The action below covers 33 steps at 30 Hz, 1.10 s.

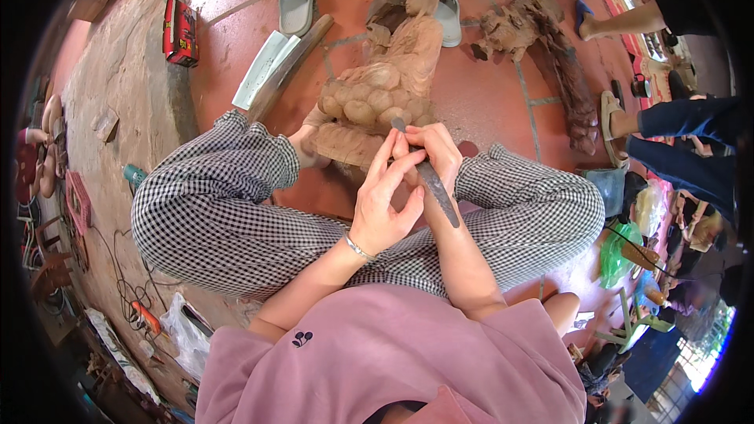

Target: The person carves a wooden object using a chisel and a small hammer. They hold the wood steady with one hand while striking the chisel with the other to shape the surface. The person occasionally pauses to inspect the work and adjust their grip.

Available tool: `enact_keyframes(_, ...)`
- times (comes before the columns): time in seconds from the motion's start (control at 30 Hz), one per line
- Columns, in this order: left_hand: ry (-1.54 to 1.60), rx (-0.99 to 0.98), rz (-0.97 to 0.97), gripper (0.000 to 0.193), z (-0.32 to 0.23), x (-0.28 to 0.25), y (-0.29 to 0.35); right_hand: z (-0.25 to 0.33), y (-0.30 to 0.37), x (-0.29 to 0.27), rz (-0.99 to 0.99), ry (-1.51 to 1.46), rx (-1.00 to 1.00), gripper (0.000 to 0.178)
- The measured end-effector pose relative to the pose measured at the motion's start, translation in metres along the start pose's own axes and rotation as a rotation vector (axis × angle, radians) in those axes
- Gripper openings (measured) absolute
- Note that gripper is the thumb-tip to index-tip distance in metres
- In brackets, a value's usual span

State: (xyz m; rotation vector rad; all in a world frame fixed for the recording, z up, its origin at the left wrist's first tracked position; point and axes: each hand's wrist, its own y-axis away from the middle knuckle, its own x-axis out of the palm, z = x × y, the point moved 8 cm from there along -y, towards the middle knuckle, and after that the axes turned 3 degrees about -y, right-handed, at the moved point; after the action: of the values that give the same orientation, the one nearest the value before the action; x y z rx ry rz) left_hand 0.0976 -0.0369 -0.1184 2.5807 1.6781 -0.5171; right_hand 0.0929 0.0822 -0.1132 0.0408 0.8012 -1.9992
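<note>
Between my bent knees lies a reddish-brown wood carving (pixel 381 82) with a cluster of rounded bumps on its near part. A flat, dark metal file (pixel 438 192) slants across my hands, its far tip resting against the near bumps. My right hand (pixel 437 154) is closed round the file near that tip. With extended fingertips, my left hand (pixel 385 198) presses on the file from the left, its thumb apart from the other fingers. What the fingertips pinch underneath is partly hidden.
Grey slippers (pixel 298 1) and a wooden strip (pixel 292 63) lie beyond my left knee. A red box (pixel 181 33) sits on the wooden slab (pixel 145 86) at left. Another carved wood piece (pixel 550 51) lies at far right. Other people's legs (pixel 675 122) are along the right.
</note>
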Motion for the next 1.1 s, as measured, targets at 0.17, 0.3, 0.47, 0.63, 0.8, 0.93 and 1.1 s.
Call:
enact_keyframes(0.17,0.02,0.013,-0.037,0.049,-0.006,-0.004,-0.007,0.0,-0.008,0.002,-0.06,-0.017,-0.013,0.014)
enact_keyframes(0.3,-0.05,0.008,0.017,0.052,0.0,0.002,0.001,-0.006,0.004,-0.001,-0.03,0.003,0.017,0.015)
enact_keyframes(0.47,0.02,0.017,-0.022,0.052,-0.004,-0.001,-0.004,0.011,-0.011,-0.002,-0.073,-0.02,-0.001,0.015)
enact_keyframes(0.63,-0.001,0.01,-0.026,0.052,-0.001,-0.002,-0.001,0.0,0.001,0.002,0.017,-0.011,0.058,0.014)
enact_keyframes(0.8,0.001,0.016,-0.061,0.051,-0.005,-0.005,-0.008,0.002,-0.007,0.006,-0.03,-0.012,-0.044,0.013)
enact_keyframes(0.93,-0.065,0.031,-0.068,0.051,-0.001,-0.005,0.002,-0.004,0.003,0.007,0.071,0.006,-0.006,0.012)
enact_keyframes(1.1,-0.037,0.039,-0.098,0.049,-0.004,-0.009,-0.002,0.007,-0.004,0.008,0.015,-0.038,-0.029,0.015)
